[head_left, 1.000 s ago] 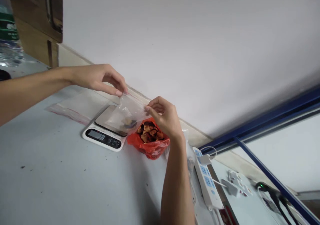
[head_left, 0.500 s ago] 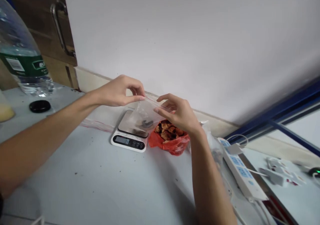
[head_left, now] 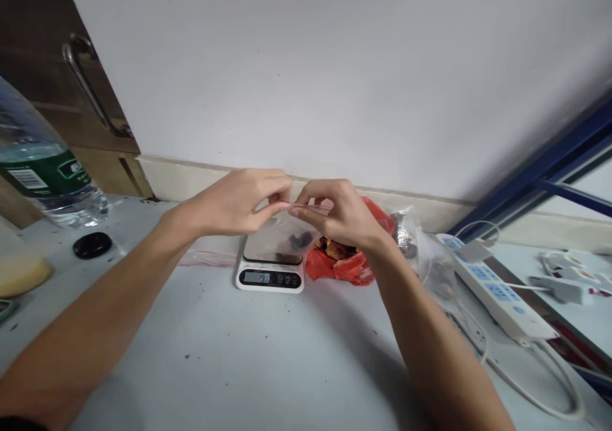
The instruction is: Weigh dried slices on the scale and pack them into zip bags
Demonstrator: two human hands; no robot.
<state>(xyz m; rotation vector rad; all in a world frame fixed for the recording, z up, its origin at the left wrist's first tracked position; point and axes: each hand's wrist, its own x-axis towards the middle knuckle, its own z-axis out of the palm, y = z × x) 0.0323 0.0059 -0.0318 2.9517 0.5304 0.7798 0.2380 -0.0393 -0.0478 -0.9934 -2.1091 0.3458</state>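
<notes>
A clear zip-lock bag (head_left: 282, 234) hangs over a white kitchen scale (head_left: 270, 280), with a few dark pieces showing in its lower part. Its reddish zip edge is pinched between the thumb and fingers of my left hand (head_left: 248, 200). Close against it, my right hand (head_left: 335, 209) grips the same edge, fingertips nearly touching the left ones. The scale's display is lit with digits. Whether the bag rests on the plate I cannot tell. Under my right hand sits a red plastic bag (head_left: 329, 266) of brown dried slices (head_left: 337, 250), partly hidden by my wrist.
More clear bags (head_left: 421, 246) lie at the right, beside a white power strip (head_left: 497, 291) with cables. On the left stand a large water bottle (head_left: 52, 176), a black lid (head_left: 92, 245) and a container with yellowish contents (head_left: 21, 271). A wall (head_left: 306, 87) rises behind.
My two hands have come closer together along the zip edge. The view has shifted, so the scale appears farther right. The scale's reading is clearer now.
</notes>
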